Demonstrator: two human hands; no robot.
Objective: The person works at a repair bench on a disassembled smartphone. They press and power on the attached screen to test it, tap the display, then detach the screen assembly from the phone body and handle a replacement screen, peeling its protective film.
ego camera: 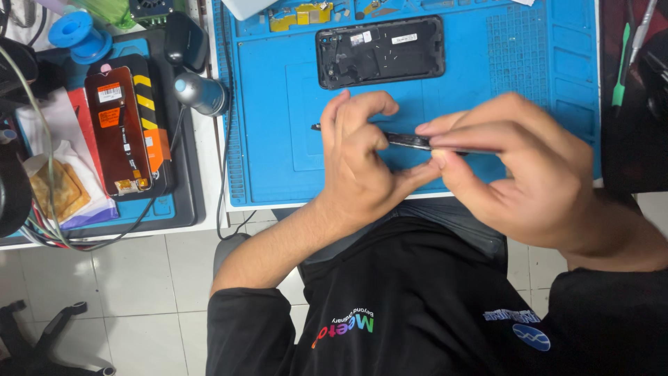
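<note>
Both my hands hold a thin dark phone part [407,141], seen edge-on, just above the near edge of a blue work mat [278,104]. My left hand [362,163] grips its left portion with curled fingers and thumb. My right hand [515,170] pinches its right end between thumb and fingers. A black phone rear housing [380,51] lies open-side up on the mat beyond my hands. Small yellow and metal parts [303,15] sit in the mat's far compartments.
A dark phone screen panel [124,129] with orange stickers rests on a black pad at the left, beside a grey round tool head [200,94], cables and a blue spool [78,35]. A green-handled tool [621,66] lies at the right. White floor tiles show below.
</note>
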